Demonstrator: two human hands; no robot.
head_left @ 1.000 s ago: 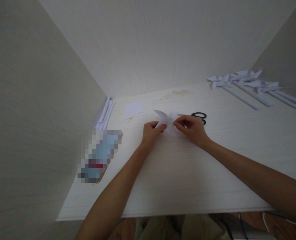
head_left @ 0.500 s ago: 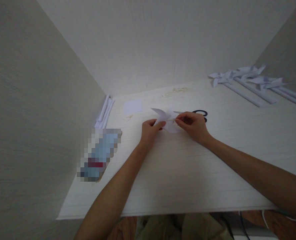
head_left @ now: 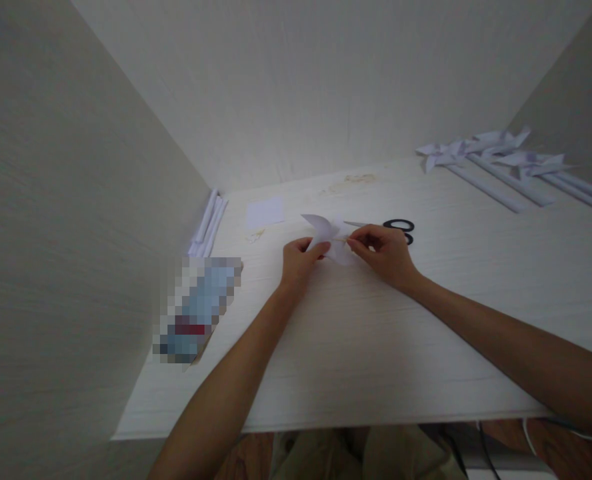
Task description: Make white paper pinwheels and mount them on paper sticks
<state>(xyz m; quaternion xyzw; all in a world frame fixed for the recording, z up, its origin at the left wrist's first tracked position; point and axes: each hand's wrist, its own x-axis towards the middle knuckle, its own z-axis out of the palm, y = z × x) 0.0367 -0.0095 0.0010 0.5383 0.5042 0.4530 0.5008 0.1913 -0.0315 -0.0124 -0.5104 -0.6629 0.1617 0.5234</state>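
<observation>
black-handled scissors (head_left: 387, 225) partly behind right fingers (head_left: 365, 233)

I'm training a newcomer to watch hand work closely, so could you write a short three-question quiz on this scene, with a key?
1. What does the left hand hold?
2. True or false: the right hand is nearer to the scissors than the left hand is.
3. Where on the table do the paper pinwheels lie, as the camera sees it?
A) At the near edge, between the forearms
B) At the far right
C) At the far left

Key:
1. A curled piece of white paper.
2. True.
3. B.
</observation>
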